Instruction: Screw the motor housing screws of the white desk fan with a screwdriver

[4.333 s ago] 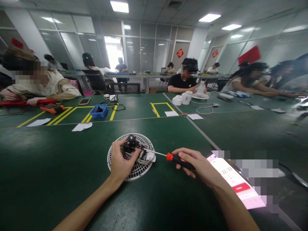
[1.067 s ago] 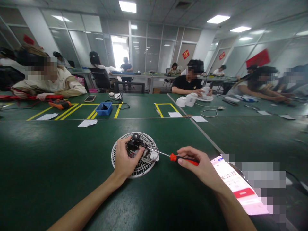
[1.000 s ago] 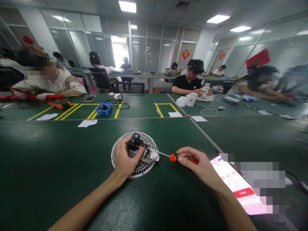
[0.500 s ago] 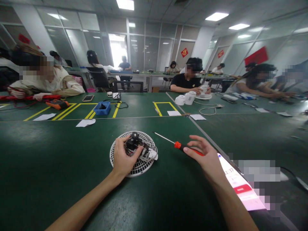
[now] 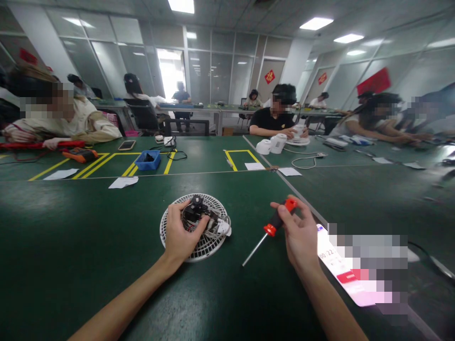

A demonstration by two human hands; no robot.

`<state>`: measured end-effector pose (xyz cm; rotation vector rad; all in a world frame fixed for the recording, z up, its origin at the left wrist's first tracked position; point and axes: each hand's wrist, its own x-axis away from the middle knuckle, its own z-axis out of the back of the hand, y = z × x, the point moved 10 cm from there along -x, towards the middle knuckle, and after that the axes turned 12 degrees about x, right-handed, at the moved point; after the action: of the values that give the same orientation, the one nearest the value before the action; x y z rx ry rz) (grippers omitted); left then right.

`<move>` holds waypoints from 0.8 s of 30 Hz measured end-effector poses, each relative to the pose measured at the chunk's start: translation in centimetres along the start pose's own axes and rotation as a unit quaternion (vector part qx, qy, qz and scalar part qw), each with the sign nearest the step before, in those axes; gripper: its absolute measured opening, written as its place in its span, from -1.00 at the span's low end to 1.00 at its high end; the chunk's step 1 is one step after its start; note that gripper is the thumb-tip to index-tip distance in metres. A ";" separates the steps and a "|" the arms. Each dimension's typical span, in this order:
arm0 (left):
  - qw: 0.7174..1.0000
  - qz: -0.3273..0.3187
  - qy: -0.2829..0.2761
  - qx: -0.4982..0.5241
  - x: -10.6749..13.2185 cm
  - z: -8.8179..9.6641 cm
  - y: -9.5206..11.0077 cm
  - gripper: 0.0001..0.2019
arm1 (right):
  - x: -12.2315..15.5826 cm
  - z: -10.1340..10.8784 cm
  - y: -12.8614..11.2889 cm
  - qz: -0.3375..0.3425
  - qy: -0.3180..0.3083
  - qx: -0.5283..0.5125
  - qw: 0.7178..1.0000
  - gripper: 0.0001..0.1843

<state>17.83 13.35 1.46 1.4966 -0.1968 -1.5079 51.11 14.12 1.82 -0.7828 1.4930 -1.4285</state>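
On the green table lies a round white fan grille [image 5: 209, 248] with a black motor assembly [image 5: 195, 208] and tangled wires on it. My left hand [image 5: 181, 233] is curled round the motor assembly, fingers behind it and thumb on its right side. A white plastic piece [image 5: 223, 228] sits by the wires at the grille's right edge. To the right, my right hand [image 5: 300, 229] grips the red and black handle of a screwdriver [image 5: 273, 226]. Its metal shaft points down and left, with the tip apart from the grille.
A lit phone [image 5: 343, 270] lies right of my right forearm. Across the table are a blue bin [image 5: 148, 160], paper slips [image 5: 123, 182], yellow tape marks and a multimeter [image 5: 80, 155]. A co-worker [image 5: 273, 121] opposite handles a white part beside white housings [image 5: 278, 143].
My right hand has turned the screwdriver from pointing up and left to pointing down and left, its fingers now closed on the handle. My left hand stays on the motor assembly.
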 end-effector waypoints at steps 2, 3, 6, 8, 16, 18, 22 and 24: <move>1.000 -0.001 -0.001 -0.002 0.0 0.0 0.0 -0.46 | 0.5 -1.7 0.5 -0.002 -0.041 0.035 0.999 -0.27; 1.000 -0.002 -0.002 -0.002 0.0 0.0 0.1 -0.46 | 0.8 -2.5 0.7 0.007 -0.057 0.054 0.997 -0.27; 1.000 -0.008 -0.001 -0.003 0.1 0.0 0.2 -0.46 | 1.2 -4.2 1.4 0.039 -0.075 0.120 0.989 -0.30; 1.000 -0.010 -0.001 -0.004 0.1 0.0 0.2 -0.45 | 1.3 -5.1 2.3 0.054 -0.082 0.187 0.977 -0.32; 1.000 -0.010 -0.002 0.000 0.0 0.0 0.4 -0.45 | 1.2 -8.8 4.7 0.087 -0.157 0.435 0.882 -0.38; 1.000 -0.011 -0.002 0.001 0.0 0.0 0.4 -0.45 | 1.3 -9.3 4.6 0.105 -0.164 0.464 0.864 -0.38; 1.000 -0.008 -0.004 0.003 0.0 -0.1 0.5 -0.46 | 1.6 -9.8 4.7 0.129 -0.171 0.494 0.842 -0.39; 1.000 -0.006 -0.005 0.004 -0.1 -0.1 0.5 -0.46 | 1.7 -9.8 4.7 0.143 -0.171 0.498 0.838 -0.42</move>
<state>18.11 13.17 1.82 1.5000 -0.2008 -1.5269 42.16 17.26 -3.81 -0.1201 0.4131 -1.4734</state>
